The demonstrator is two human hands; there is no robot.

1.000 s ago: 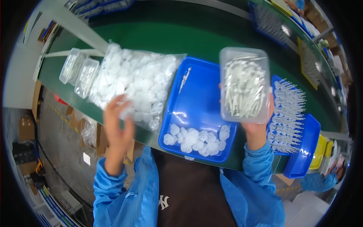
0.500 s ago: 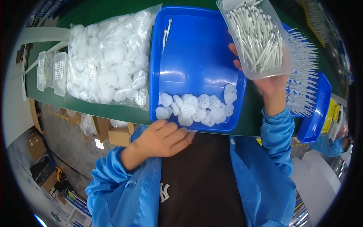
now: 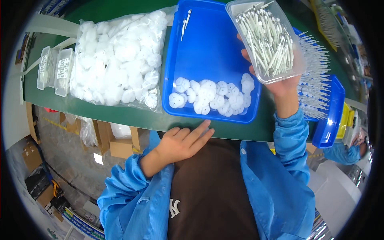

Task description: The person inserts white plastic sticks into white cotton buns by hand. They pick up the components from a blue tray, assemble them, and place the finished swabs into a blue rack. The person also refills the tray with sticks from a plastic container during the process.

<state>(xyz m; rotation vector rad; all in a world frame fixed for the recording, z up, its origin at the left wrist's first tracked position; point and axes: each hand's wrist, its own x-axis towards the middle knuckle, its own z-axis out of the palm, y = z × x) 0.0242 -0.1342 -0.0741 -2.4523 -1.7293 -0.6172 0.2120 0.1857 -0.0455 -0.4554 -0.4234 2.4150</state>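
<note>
My right hand point(image 3: 286, 87) grips a clear plastic box point(image 3: 294, 71) from below and behind, tilted over the right side of a blue tray point(image 3: 208, 44). Many thin white sticks point(image 3: 266, 44) with dark tips fill the box. Just below the tray's near rim is my left hand point(image 3: 180, 144), holding nothing, index and middle fingers stretched out. Inside the tray, white translucent scalloped discs point(image 3: 206, 93) lie gathered along the near side. A few loose thin sticks point(image 3: 185, 25) rest in its far left corner.
A clear bag stuffed with white discs point(image 3: 120, 60) lies left of the tray, with small lidded boxes point(image 3: 63, 74) beyond it. To the right, upright sticks stand densely in a rack point(image 3: 314, 78), beside another blue tray point(image 3: 330, 116). The green table's near edge point(image 3: 132, 118) runs before me.
The blue tray with its discs has slid away from the table's near edge. My left hand has come off its near rim, fingers now straighter. The right hand still holds the box.
</note>
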